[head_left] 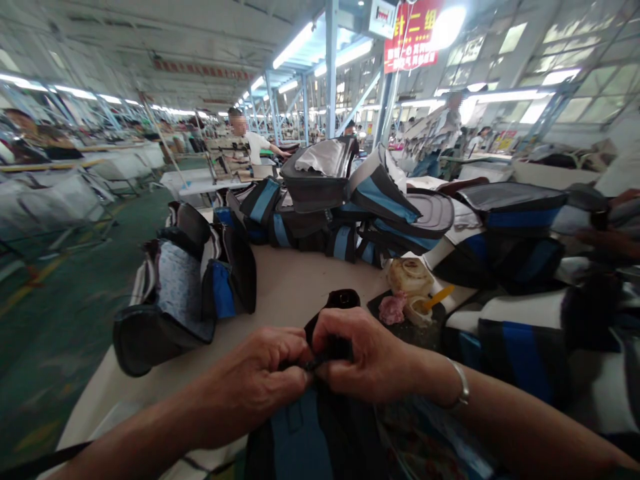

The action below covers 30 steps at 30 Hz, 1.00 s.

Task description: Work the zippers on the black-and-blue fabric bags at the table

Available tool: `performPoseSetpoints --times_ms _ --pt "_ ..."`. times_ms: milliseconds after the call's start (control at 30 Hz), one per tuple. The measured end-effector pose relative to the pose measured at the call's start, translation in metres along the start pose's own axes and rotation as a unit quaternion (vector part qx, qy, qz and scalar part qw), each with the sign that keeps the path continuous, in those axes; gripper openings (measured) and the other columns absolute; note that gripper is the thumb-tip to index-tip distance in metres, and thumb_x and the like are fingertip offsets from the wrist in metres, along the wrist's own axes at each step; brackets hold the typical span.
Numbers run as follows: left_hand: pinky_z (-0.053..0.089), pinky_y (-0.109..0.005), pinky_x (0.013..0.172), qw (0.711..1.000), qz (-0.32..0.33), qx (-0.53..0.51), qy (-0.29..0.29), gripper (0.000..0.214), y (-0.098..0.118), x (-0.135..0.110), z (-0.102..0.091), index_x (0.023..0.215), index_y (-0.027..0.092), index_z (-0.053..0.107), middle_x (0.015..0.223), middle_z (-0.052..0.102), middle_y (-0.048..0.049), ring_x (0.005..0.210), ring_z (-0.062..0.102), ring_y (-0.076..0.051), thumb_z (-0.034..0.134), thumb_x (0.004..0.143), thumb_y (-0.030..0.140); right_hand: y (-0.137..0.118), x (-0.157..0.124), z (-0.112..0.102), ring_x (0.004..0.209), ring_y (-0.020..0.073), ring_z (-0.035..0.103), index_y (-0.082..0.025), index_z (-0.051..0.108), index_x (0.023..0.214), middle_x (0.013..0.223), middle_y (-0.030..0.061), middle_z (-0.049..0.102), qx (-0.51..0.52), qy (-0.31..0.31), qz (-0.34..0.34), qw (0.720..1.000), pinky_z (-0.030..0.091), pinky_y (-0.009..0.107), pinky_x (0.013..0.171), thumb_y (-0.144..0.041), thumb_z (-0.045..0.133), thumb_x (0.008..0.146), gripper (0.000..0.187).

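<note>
A black and blue bag piece lies at the near edge of the beige table, right under me. My left hand is closed in a pinch on its black top edge. My right hand is closed on the same black part from the other side, fingertips meeting the left hand's. A silver bracelet circles my right wrist. A black strap loop of the piece sticks up just beyond my fingers.
Stacks of black, blue and white bags stand left of my hands and more crowd the back and right. A small dark tray with glue pots and a yellow brush sits just right. Other workers stand at far tables.
</note>
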State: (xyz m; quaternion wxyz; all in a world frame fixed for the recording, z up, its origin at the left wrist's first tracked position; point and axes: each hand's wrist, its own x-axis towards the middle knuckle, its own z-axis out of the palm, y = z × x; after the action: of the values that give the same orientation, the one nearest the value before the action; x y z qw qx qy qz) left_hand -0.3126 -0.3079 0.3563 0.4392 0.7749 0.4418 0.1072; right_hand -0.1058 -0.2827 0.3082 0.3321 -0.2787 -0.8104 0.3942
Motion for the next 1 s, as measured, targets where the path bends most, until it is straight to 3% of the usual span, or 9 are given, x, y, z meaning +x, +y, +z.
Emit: performPoseSetpoints --times_ms 133,300,467,600,733,867,1000 --pt "0.046 -0.028 0.076 1.000 -0.010 -0.015 0.009 0.019 -0.003 0.000 0.002 0.072 0.018 0.062 0.085 0.062 -0.0018 0.081 0.055 -0.019 0.052 0.082 0.031 0.005 0.000 -0.002 0.063 0.0101 0.050 -0.016 0.065 0.079 0.070 -0.0023 0.060 0.035 -0.001 0.026 0.999 0.036 0.021 0.056 -0.008 0.061 0.070 0.012" --pt "0.044 -0.028 0.073 1.000 -0.007 -0.023 0.006 0.017 -0.003 -0.002 0.002 0.071 0.017 0.062 0.083 0.060 -0.0015 0.079 0.055 -0.018 0.052 0.080 0.026 0.000 0.001 -0.015 0.077 0.0130 0.056 -0.015 0.067 0.096 0.088 0.0018 0.065 0.088 -0.083 0.017 0.993 0.044 0.023 0.068 -0.022 0.066 0.084 0.014" --pt "0.043 -0.029 0.073 1.000 -0.010 0.000 0.010 0.019 -0.001 -0.003 0.005 0.073 0.017 0.065 0.085 0.061 -0.0019 0.081 0.057 -0.018 0.048 0.080 0.020 0.006 0.002 -0.012 0.062 0.0088 0.047 -0.016 0.064 0.089 0.075 -0.0030 0.059 -0.022 -0.067 -0.051 0.996 0.034 0.021 0.056 -0.011 0.066 0.075 0.015" --pt "0.040 -0.028 0.071 0.999 -0.007 0.027 0.018 0.021 -0.002 -0.007 0.008 0.073 0.017 0.066 0.084 0.061 -0.0011 0.081 0.059 -0.017 0.049 0.086 0.022 0.014 0.000 -0.007 0.071 0.0121 0.054 -0.017 0.061 0.090 0.082 0.0008 0.062 -0.071 -0.045 -0.158 0.984 0.041 0.023 0.063 -0.009 0.058 0.078 0.015" --pt "0.039 -0.028 0.071 0.999 -0.001 0.024 -0.026 0.032 -0.006 -0.012 -0.001 0.074 0.017 0.066 0.084 0.060 -0.0009 0.079 0.057 -0.015 0.051 0.096 0.035 0.009 -0.008 -0.007 0.076 0.0173 0.053 -0.016 0.060 0.096 0.087 0.0073 0.065 -0.207 -0.031 -0.293 0.933 0.045 0.030 0.067 -0.010 0.049 0.089 0.013" --pt "0.037 -0.027 0.068 0.998 -0.011 -0.032 -0.061 0.052 -0.017 -0.012 -0.011 0.082 0.017 0.065 0.081 0.056 0.0003 0.075 0.050 -0.014 0.036 0.104 0.053 0.002 -0.018 -0.010 0.070 0.0193 0.052 -0.014 0.065 0.093 0.089 0.0101 0.070 -0.338 -0.025 -0.376 0.862 0.042 0.037 0.059 -0.012 0.045 0.097 0.020" --pt "0.030 -0.027 0.058 0.994 -0.018 -0.037 -0.102 0.050 -0.022 -0.005 -0.008 0.070 0.017 0.049 0.072 0.042 0.0038 0.064 0.036 -0.011 0.047 0.101 0.056 0.008 -0.024 -0.008 0.079 0.0212 0.059 -0.016 0.069 0.098 0.102 0.0123 0.073 -0.388 -0.017 -0.446 0.806 0.044 0.038 0.058 -0.018 0.048 0.096 0.022"
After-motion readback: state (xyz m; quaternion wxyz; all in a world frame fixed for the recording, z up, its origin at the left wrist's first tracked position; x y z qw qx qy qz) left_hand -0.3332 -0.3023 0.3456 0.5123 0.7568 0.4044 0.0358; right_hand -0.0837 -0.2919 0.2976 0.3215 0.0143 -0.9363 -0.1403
